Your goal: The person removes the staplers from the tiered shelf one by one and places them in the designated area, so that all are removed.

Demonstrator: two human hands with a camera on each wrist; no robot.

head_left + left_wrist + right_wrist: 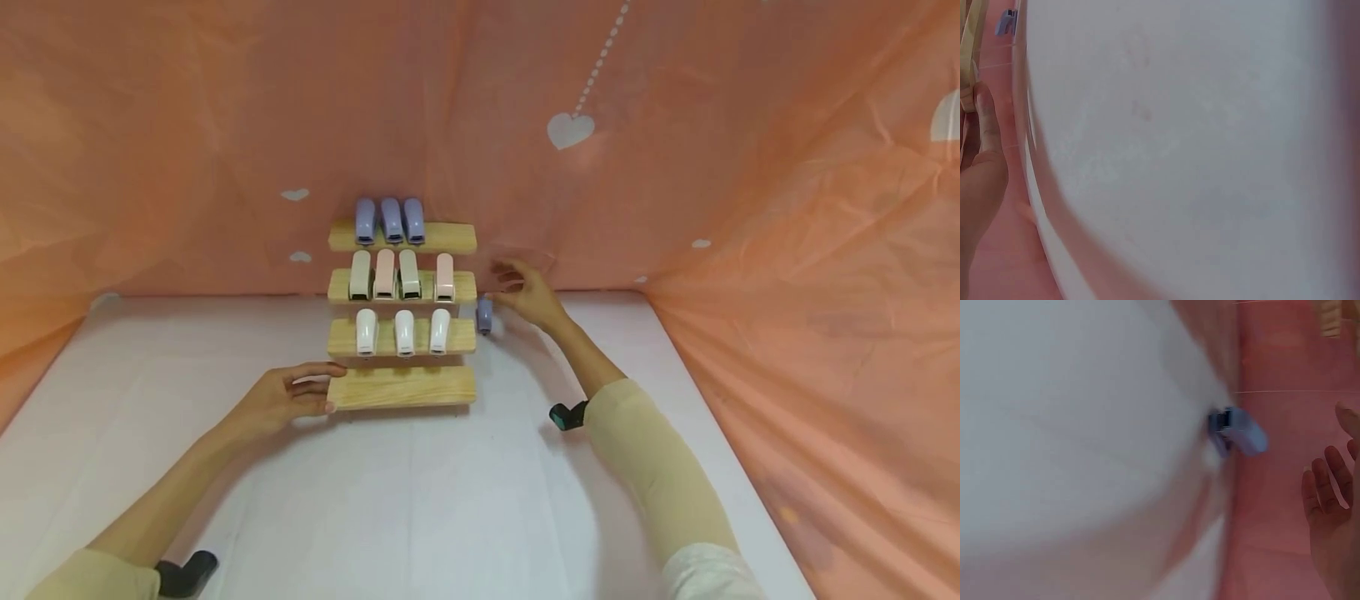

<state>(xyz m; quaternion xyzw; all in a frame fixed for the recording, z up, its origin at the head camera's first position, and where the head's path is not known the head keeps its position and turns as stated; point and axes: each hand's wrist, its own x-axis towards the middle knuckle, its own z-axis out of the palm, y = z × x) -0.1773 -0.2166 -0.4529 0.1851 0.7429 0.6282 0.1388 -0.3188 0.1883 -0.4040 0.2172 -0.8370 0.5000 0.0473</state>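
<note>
White covering lies over the counter (420, 517), a plain ground on which coloured things show up well. Nearest, the left hand (281, 396) pinches the left end of the lowest step of the rack (435, 386), thumb and fingers on opposite sides of the wood. That hold probably steadies the frame, which looks light enough to shift if bumped. Its steps climb toward the far side, so each row shows above the one before it.

Next up stand three white staplers (405, 332), spaced apart, noses turned near, likely so that they can be read and lifted singly. Just right of the rack, a purple stapler (484, 317) appears to rest low on the counter; the right hand (532, 296) hangs beside it, fingers parted and loosely bent, grasping nothing. Whether a fingertip brushes it, I cannot tell.

Farther up, pale green staplers (408, 273) alternate with pink staplers (385, 273), a gap before the rightmost. Topmost, three purple staplers (392, 218) crowd leftward, seemingly sorted by colour. Orange cloth (465, 108) hangs beyond, perhaps to screen the room.
</note>
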